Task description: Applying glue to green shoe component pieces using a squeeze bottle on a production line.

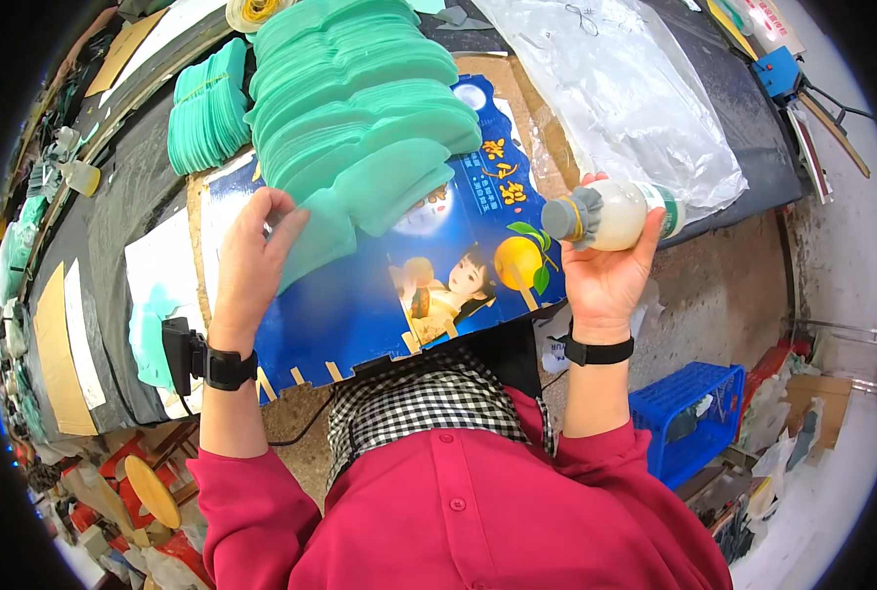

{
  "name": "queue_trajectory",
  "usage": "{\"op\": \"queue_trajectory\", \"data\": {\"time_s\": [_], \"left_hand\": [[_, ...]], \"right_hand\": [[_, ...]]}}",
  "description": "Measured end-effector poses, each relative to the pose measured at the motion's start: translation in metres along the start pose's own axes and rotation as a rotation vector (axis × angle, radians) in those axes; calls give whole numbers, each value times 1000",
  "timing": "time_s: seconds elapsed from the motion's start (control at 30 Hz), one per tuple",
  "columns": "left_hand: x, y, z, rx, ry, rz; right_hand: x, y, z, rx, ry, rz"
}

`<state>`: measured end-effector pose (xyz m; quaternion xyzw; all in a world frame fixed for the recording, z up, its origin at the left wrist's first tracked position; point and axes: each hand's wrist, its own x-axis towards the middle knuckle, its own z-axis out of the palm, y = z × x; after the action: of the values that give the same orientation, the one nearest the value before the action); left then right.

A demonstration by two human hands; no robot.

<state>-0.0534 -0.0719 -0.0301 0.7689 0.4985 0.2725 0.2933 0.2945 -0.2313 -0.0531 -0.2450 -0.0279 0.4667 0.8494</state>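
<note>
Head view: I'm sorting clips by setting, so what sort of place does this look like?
Probably a small workshop: overlapping green sheets and a banded green bundle lie on a dark worktable, and the right hand holds a bottle.

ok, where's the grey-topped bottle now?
Right of centre in the head view: the bottle is in the right hand, by the right edge of the blue printed cardboard and the near edge of the white plastic sheeting.

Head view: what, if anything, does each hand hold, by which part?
Right hand: bottle, around its body. Left hand: at the edge of a green sheet; hold unclear.
</note>
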Motion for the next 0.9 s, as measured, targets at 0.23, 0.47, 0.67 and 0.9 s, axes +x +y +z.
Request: {"op": "queue_trajectory", "data": {"time_s": [0.23, 0.47, 0.67, 0.9], "left_hand": [[4, 0, -19, -206, 107, -16], [-40, 28, -9, -281, -330, -176], [-69, 37, 41, 92, -65, 66], [-107, 27, 9, 349, 11, 284]], "right_hand": [[-16, -6, 16, -388, -21, -239], [-26, -17, 16, -279, -65, -208], [-40, -1, 47, -327, -304, -117], [-51, 32, 54, -1193, -568, -330]]}}
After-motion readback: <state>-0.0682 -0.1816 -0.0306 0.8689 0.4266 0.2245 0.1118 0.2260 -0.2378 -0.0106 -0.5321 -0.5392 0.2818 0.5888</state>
